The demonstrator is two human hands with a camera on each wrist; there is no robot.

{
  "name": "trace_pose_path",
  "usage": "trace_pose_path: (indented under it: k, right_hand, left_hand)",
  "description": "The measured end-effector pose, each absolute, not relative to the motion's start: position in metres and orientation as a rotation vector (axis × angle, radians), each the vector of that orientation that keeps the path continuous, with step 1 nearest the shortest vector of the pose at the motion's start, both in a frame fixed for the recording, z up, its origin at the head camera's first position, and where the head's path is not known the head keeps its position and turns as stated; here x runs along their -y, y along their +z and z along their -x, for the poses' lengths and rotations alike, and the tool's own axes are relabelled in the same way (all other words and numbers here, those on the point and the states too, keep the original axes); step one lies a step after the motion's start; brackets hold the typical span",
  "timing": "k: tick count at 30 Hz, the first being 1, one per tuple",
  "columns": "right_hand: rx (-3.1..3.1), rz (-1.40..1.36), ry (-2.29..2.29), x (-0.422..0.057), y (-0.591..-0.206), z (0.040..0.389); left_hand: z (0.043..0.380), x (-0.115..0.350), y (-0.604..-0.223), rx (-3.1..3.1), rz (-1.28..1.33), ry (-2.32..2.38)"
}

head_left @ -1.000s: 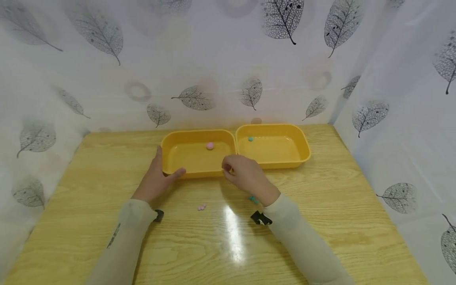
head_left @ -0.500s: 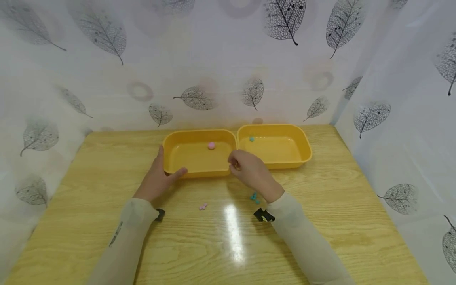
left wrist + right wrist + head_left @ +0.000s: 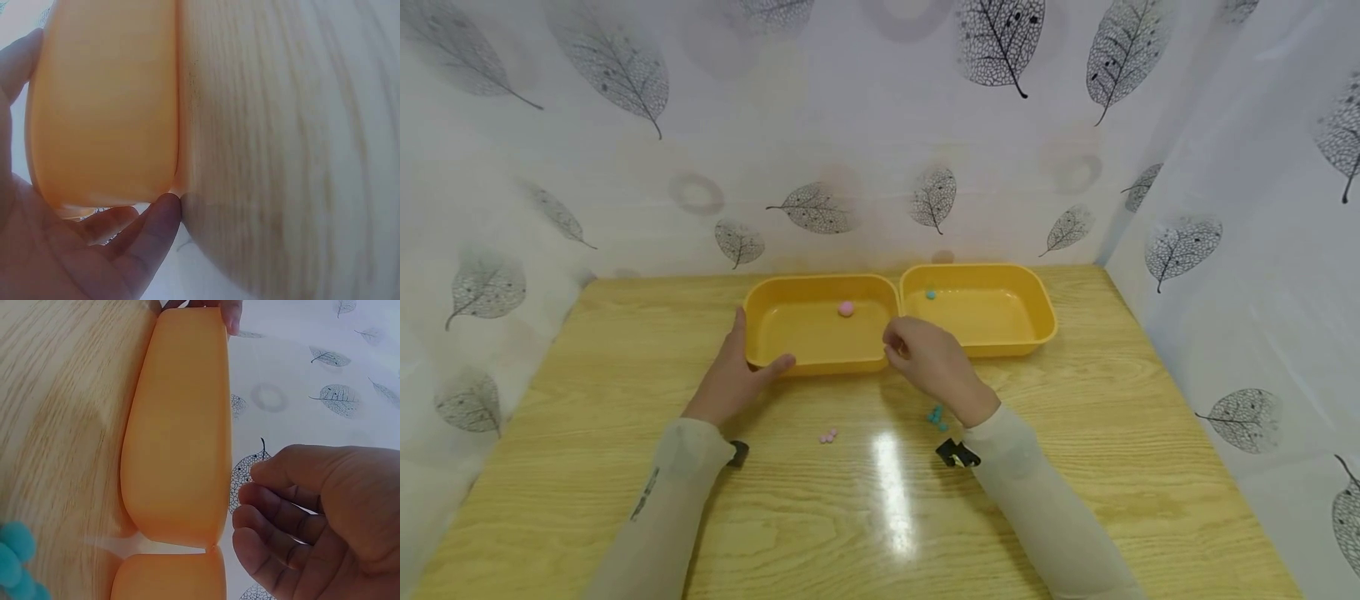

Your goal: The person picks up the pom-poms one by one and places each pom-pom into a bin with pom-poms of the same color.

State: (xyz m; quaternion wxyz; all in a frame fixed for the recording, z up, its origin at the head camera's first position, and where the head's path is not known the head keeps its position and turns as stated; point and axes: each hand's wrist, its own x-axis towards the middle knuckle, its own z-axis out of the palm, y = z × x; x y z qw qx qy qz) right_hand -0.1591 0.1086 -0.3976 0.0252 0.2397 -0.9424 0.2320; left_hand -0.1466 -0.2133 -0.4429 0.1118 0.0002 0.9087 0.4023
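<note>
Two yellow plastic trays stand end to end. My left hand (image 3: 730,379) grips the left end of the left tray (image 3: 820,363), thumb at the front rim and fingers at the side; in the left wrist view the fingers (image 3: 156,231) touch its end wall. Over the front right corner of that tray hovers my right hand (image 3: 928,358). Its fingers (image 3: 256,550) are loosely curled beside the rim in the right wrist view, with nothing visible between them. Inside the left tray lies a pink ball (image 3: 846,309); a small teal piece (image 3: 931,294) lies in the right tray (image 3: 1000,347).
Small pink pieces (image 3: 828,436) lie in front of the left tray on the wooden table (image 3: 805,517). Several teal beads (image 3: 936,418) sit close to my right wrist. A leaf-patterned curtain (image 3: 850,125) hangs behind the trays and along the sides.
My right hand has shifted slightly right along the left tray's front rim, showing more of the teal beads. The left hand keeps its hold, and the trays look unmoved.
</note>
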Motion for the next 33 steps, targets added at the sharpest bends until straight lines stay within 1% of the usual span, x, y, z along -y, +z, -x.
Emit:
trace_pose_path:
  k: [33]
  right_hand:
    - [2.907,-0.749,0.691,-0.1102,-0.4009,0.1605]
  left_hand:
    - [0.1484,0.2148,-0.4483,-2.695,-0.021,1.177]
